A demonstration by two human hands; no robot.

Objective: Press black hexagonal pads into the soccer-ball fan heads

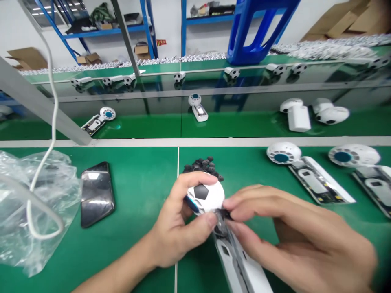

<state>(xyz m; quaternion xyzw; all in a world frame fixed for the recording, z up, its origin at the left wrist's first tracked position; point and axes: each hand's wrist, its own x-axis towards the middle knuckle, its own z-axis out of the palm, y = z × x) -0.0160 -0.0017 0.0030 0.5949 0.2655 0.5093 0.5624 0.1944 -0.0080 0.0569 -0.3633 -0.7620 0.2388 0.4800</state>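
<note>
Left hand curled, thumb forward; right hand reaching across, fingers together.

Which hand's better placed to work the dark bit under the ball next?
Right, likely: the right hand has its fingers at the dark bit, while the left hand is occupied gripping the ball.

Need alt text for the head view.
Two bare hands work over a green workbench: the left hand holds a white football-patterned housing while the right hand pinches a small dark part at its edge. Loose black pieces lie behind, near a smartphone and a clear plastic bag.
</note>
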